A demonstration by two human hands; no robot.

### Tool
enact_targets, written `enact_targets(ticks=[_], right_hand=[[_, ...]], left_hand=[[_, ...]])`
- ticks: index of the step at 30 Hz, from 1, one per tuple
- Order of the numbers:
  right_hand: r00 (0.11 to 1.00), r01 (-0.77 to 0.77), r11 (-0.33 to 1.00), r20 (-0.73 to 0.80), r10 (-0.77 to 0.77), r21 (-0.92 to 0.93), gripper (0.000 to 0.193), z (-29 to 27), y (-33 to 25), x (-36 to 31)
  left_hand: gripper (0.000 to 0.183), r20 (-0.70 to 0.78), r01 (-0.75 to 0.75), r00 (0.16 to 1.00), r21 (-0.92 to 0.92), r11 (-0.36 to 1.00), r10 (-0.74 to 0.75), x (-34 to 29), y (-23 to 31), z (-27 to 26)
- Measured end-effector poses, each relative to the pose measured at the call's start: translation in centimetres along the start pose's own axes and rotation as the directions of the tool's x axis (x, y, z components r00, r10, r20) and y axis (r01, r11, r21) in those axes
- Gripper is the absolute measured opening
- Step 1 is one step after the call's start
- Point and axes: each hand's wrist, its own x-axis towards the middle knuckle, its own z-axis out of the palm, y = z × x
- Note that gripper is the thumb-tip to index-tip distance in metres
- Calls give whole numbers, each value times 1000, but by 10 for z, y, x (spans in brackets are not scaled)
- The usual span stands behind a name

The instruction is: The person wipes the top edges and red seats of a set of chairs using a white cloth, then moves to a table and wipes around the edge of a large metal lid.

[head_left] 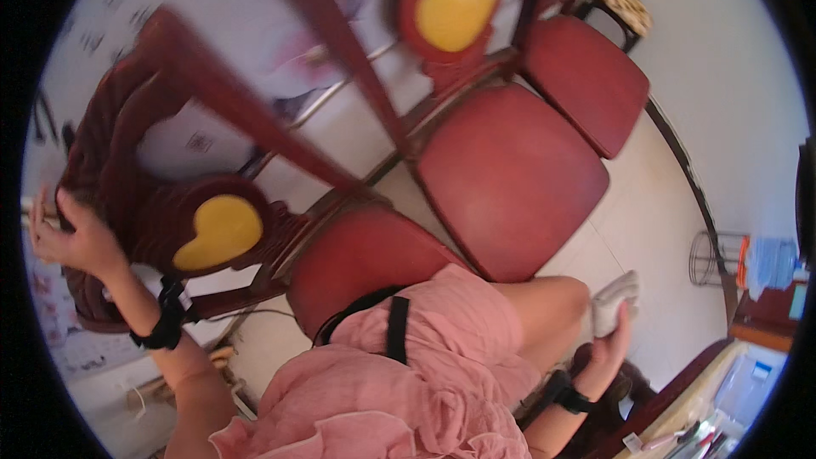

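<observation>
My right hand (614, 342) is closed around a bunched, pale grey-white cloth (614, 302), held beside my bare knee. Out at the far left, my left hand (75, 242) has its fingers stretched apart and nothing visible in it. It is against or just in front of the outer edge of a dark red carved wooden chair back (115, 132); I cannot tell whether it touches. That chair back carries a yellow heart-shaped panel (223, 231). Its red padded seat (361, 259) is partly hidden by my pink clothing. Black straps circle both my wrists.
Two more red chair seats (514, 178) (586, 76) stand in a row to the right. Beyond them is a stool with a patterned top (623, 7). A wire basket (714, 259) sits by the right wall. A cluttered table (680, 412) borders the lower right.
</observation>
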Motion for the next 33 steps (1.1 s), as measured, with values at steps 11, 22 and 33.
enact_targets(ticks=[11, 22, 33], right_hand=[[739, 631, 754, 440, -510, -185, 47, 165, -111, -51], [85, 982, 182, 980, -179, -52, 39, 413, -108, -171], [-570, 772, -235, 807, 157, 591, 37, 543, -32, -275]], left_hand=[[45, -109, 368, 899, -341, 865, -425, -75, -15, -65], [41, -216, 599, 724, -276, 752, -655, -102, -59, -93], [39, 208, 860, 228, -501, 96, -951, -144, -70, -96]])
